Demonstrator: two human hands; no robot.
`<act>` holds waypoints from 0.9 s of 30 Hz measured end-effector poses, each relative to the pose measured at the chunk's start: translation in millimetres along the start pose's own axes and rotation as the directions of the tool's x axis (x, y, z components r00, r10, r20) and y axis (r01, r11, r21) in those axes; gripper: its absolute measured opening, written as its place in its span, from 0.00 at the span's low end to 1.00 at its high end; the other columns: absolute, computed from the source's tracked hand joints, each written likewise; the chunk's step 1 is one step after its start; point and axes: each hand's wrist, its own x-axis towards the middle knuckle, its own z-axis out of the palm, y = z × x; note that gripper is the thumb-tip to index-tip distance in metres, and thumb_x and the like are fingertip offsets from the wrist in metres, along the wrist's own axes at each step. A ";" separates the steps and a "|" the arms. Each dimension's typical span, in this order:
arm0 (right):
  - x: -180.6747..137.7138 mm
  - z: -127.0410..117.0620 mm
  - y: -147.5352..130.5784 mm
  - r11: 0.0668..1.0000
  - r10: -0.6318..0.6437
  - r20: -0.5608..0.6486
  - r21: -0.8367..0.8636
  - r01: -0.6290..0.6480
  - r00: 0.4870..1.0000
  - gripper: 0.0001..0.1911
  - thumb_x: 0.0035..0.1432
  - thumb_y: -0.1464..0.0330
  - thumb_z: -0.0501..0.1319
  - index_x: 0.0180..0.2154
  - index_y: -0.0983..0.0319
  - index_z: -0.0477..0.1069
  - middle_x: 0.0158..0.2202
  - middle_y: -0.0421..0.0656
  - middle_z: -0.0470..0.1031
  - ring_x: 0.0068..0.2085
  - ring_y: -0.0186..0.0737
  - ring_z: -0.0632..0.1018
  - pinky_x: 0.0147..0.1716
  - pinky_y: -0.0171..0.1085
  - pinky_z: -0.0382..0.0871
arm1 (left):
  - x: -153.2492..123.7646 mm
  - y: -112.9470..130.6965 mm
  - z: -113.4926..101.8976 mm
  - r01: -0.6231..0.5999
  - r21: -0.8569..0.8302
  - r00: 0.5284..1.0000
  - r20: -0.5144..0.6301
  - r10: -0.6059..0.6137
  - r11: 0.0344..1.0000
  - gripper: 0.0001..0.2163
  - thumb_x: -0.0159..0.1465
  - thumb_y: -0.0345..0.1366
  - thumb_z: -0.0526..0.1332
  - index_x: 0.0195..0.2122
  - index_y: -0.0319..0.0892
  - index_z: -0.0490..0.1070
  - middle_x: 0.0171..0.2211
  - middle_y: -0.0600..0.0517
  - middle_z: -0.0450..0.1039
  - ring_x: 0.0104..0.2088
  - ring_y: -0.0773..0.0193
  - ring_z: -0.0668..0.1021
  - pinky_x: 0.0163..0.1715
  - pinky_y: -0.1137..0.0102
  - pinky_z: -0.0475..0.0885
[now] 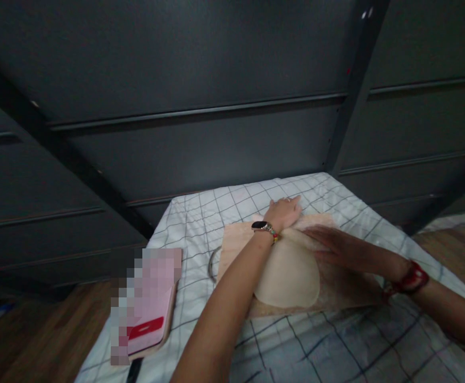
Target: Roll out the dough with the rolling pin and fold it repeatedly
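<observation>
A flat, pale round of dough (290, 276) lies on a wooden board (236, 242) set on a table with a white checked cloth (200, 213). My left hand (284, 213), a watch on its wrist, lies flat at the far edge of the dough and board, palm down. Reaching in from the right with a red band on its wrist, my right hand (336, 246) rests flat on the dough's right edge, fingers stretched out. Neither hand grips anything that I can see.
A pink phone-like object (152, 303), partly blurred out, lies near the table's left edge. A thin metal ring (212, 263) shows at the board's left side. Dark panelled walls (216, 106) stand right behind the table. Wooden floor (36, 335) lies on both sides.
</observation>
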 end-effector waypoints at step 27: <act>4.0 -8.6 20.6 0.999 -0.046 0.030 -0.012 0.047 0.998 0.21 0.66 0.64 0.43 0.51 0.64 0.68 0.53 0.49 0.71 0.57 0.43 0.68 0.58 0.45 0.60 | 10.0 13.1 -12.7 0.151 -0.099 0.988 -0.011 -0.153 0.984 0.18 0.67 0.40 0.43 0.55 0.46 0.62 0.51 0.46 0.71 0.50 0.51 0.70 0.51 0.51 0.58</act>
